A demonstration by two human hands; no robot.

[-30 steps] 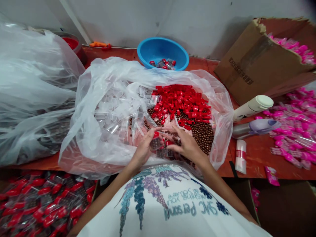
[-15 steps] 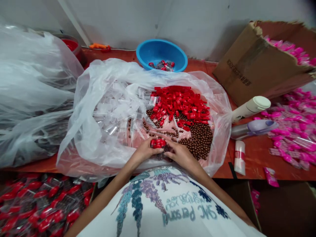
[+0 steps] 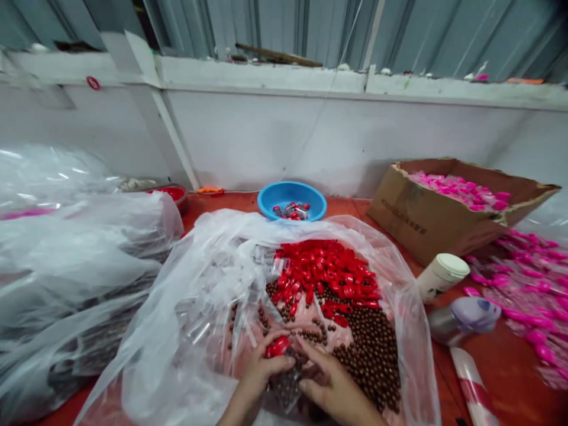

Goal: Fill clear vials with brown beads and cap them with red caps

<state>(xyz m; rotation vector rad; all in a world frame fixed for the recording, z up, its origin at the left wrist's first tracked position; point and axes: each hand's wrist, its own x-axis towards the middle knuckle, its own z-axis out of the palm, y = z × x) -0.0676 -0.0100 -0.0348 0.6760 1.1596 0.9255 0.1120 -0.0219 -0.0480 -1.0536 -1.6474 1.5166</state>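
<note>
Between my two hands is a cluster of clear plastic tubes with red caps [image 3: 278,347] and dark brown balls inside; I cannot tell exactly how many. My left hand [image 3: 260,370] is closed around their left side, thumb across the front. From the other side, my right hand [image 3: 326,376] grips them with thumb and fingers, partly hiding them. Just beyond lie scattered brown balls [image 3: 373,349], heaped thickest at the right. Behind them is a pile of red plastic caps [image 3: 328,269]. Empty clear tubes [image 3: 208,296] lie to the left, partly under a translucent plastic sheet [image 3: 177,361].
A blue basin [image 3: 266,206] holding capped tubes stands at the back. To the right are a cardboard box [image 3: 399,219], a white-lidded bottle [image 3: 444,275], a purple-topped bottle [image 3: 465,319], a white roll [image 3: 473,384] and pink packs [image 3: 528,296]. Large plastic bags [image 3: 80,254] fill the left.
The view has tilted up, showing more wall and the metal sheeting above it. Both hands still hold the capped tubes, which are now tilted so their brown contents show.
</note>
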